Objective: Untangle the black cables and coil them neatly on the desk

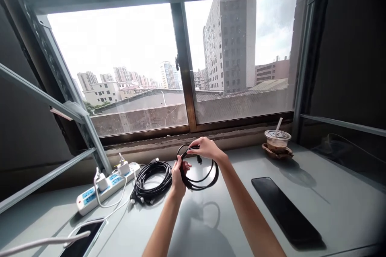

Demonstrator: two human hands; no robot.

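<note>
Fingers (194,143) of the right hand (208,147) pinch the top of a black cable (201,188), while those of the left hand (179,176) are closed around its left side. I see it held up over the middle of the worktop (129,229) in a loose loop, its shadow falling nearer. A dark connector (199,160) dangles inside the ring, under the right hand.

To manage the loop well, I would keep the left grip as the anchor, firm enough that the turns lie together but not so hard as to kink them, and have the right hand follow the cable's natural curl. The connector should be kept from snagging a turn.

Just left lies a black coil (140,182), near enough that its loose ends could tangle if the hands dip. Farther left stands a white power strip (113,181) with plugged-in chargers (102,182). To the right is a dark slab (286,213), and beyond it, far right, a lidded cup (276,143).
</note>
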